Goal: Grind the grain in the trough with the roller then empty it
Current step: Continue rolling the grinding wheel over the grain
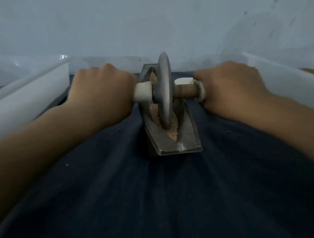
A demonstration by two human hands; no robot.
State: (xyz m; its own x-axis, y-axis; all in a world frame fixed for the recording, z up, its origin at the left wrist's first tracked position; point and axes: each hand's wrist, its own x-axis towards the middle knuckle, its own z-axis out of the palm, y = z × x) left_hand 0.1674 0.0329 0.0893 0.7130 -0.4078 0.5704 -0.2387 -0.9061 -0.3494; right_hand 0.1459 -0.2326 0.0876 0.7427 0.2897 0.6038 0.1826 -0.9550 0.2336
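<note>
Left hand (pixel 99 92) gripping the roller's (pixel 165 90) white handle end, right hand (pixel 230 90) clenching the opposite end, disc standing upright in the trough (pixel 186 133) amid tan grain (pixel 171 126), on the dark-clothed desk (pixel 156 199)

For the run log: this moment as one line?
left hand grips roller | right hand grips roller | roller in trough | grain not emptied
</note>
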